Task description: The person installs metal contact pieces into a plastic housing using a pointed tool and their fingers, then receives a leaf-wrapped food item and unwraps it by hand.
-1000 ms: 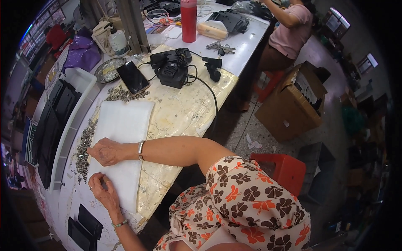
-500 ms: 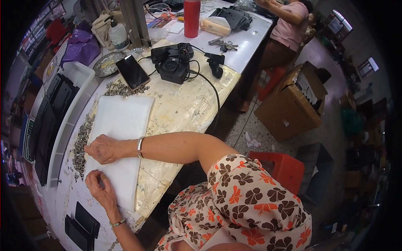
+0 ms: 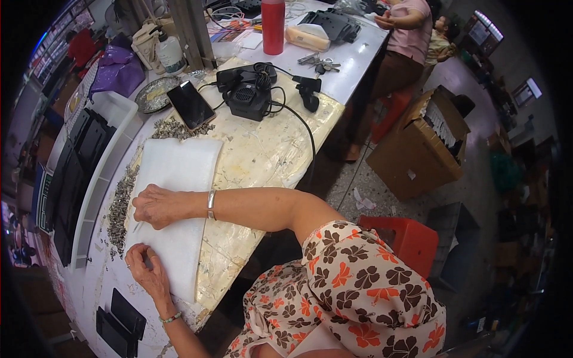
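Note:
A white foam sheet (image 3: 182, 164) lies on the table in front of me. Over its left part is my right hand (image 3: 156, 207), its fingers closed around a thin metal tool (image 3: 137, 227) whose kind is hard to tell. Just left of the sheet runs a long heap of small metal pieces, like screws (image 3: 121, 200). My left hand (image 3: 149, 275) rests at the sheet's lower left edge, thumb and fingers curled toward each other; anything between them is too small or hidden to make out.
Black flat parts (image 3: 122, 319) lie near my left forearm. At left stands a white tray (image 3: 89, 197) with black panels. Beyond the sheet are a phone (image 3: 191, 104), a round metal dish (image 3: 156, 95) and a black corded device (image 3: 248, 98). A person sits at the far right.
My right hand has moved right, from the heap of small metal pieces onto the foam sheet, with the thin tool. My left hand stays in much the same place.

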Motion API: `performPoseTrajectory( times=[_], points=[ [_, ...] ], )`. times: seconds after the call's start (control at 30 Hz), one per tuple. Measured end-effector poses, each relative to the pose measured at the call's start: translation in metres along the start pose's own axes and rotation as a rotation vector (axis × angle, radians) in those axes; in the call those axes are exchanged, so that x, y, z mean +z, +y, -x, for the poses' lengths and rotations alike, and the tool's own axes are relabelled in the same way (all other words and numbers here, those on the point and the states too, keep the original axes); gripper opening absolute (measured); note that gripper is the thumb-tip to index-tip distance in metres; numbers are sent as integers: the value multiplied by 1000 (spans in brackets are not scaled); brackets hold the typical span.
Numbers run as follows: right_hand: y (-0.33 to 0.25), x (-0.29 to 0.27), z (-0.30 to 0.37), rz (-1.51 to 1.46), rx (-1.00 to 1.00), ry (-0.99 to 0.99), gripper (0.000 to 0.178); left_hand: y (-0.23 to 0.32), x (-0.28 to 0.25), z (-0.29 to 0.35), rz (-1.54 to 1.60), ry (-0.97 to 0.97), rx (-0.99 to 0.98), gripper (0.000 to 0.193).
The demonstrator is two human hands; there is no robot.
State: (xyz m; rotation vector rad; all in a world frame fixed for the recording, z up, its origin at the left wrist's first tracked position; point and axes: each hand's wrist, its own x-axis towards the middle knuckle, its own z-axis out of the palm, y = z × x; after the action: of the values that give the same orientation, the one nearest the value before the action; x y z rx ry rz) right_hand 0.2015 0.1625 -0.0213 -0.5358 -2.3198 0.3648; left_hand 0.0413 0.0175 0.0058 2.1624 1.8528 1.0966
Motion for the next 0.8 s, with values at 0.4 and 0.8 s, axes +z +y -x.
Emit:
performPoseTrajectory(
  times=[0.4, 0.8],
  points=[
    [-8, -4, 4, 63, -9, 61, 5, -1, -1, 1, -25, 9, -11, 8],
    [-6, -12, 0, 23, 69, -74, 8, 1, -1, 0, -20, 17, -1, 8]
  ],
)
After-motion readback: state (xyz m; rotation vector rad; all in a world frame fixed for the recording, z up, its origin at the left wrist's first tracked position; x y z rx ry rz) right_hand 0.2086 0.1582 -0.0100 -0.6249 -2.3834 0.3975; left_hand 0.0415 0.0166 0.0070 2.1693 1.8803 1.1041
